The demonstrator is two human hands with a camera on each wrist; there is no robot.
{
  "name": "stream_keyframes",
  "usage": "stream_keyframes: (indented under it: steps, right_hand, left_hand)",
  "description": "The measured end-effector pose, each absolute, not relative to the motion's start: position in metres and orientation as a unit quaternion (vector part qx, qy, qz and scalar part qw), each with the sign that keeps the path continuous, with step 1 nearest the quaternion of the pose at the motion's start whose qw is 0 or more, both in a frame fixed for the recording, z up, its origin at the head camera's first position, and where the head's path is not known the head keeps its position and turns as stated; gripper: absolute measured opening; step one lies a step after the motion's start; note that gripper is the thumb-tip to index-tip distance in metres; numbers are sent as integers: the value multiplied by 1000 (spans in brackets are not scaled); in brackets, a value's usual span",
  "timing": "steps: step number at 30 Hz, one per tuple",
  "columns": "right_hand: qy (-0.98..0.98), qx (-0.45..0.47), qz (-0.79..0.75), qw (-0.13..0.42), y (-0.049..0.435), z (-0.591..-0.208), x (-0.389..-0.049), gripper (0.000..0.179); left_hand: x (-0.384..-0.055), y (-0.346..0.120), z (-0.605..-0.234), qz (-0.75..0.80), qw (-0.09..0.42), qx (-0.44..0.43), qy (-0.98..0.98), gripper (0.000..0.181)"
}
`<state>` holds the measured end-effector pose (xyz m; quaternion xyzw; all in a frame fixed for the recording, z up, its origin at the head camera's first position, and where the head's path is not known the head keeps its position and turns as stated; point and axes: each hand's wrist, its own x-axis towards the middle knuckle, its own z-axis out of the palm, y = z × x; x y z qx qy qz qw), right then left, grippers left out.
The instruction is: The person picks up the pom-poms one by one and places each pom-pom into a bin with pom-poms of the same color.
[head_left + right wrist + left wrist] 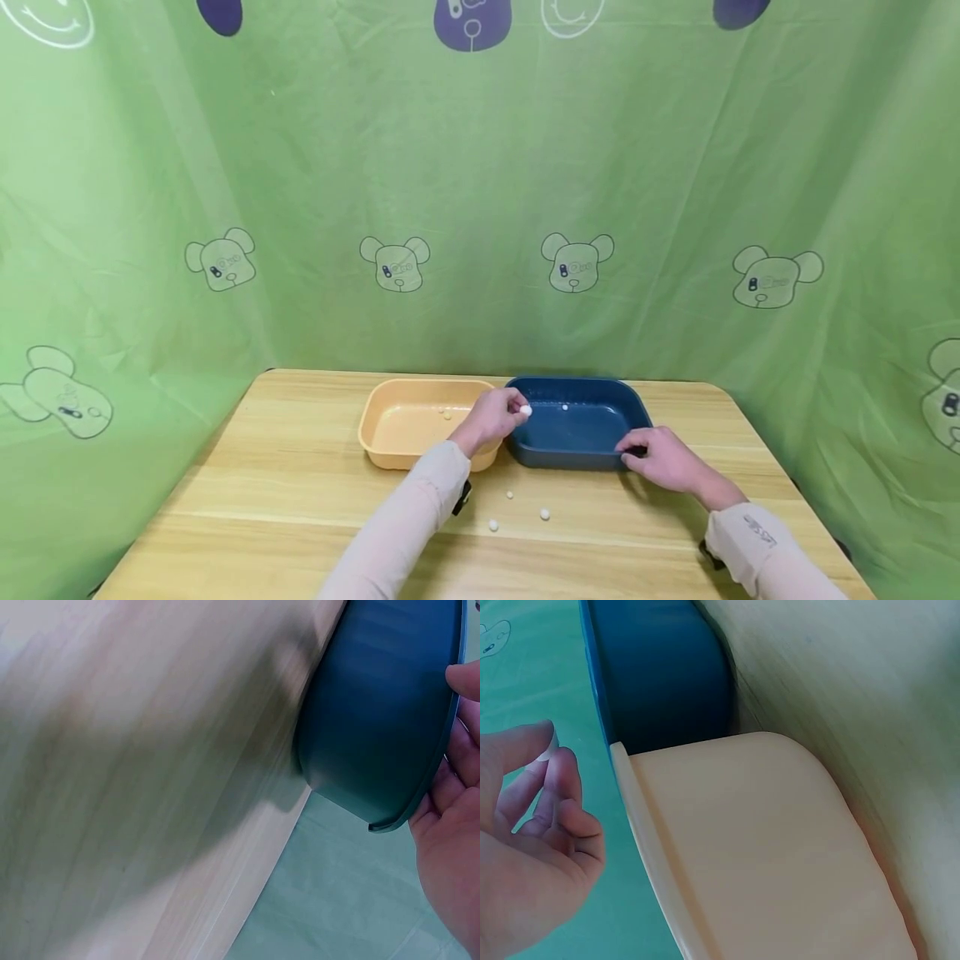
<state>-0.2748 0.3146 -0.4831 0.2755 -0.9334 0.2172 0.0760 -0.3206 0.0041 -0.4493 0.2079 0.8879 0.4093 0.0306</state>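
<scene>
My left hand (pixel 493 418) pinches a small white ball (pixel 526 411) between thumb and fingertip, above the left end of a blue plastic basin (pixel 577 459). The left wrist view shows the same ball (pixel 549 748), partly covered by the fingers. My right hand (pixel 663 460) holds the basin's rim near its front right corner. In the right wrist view the thumb (pixel 466 679) lies on the outer wall, with the other fingers past the rim. Inside the blue basin lies one small white ball (pixel 565 407).
A beige basin (pixel 390 460) stands against the blue one on its left, with small balls (pixel 447 417) inside. Three white balls lie on the wooden table (pixel 285 483) in front: a tiny one (pixel 509 495) and two larger (pixel 544 514). Green printed cloth (pixel 480 325) hangs behind.
</scene>
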Motion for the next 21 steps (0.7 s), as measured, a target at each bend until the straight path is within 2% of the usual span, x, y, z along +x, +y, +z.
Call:
stream_keyframes:
  steps: [21]
  right_hand:
    - [-935,268,222,70,316,-485,-276,12]
  left_hand:
    - [-335,9,-462,373,23,199,906,6]
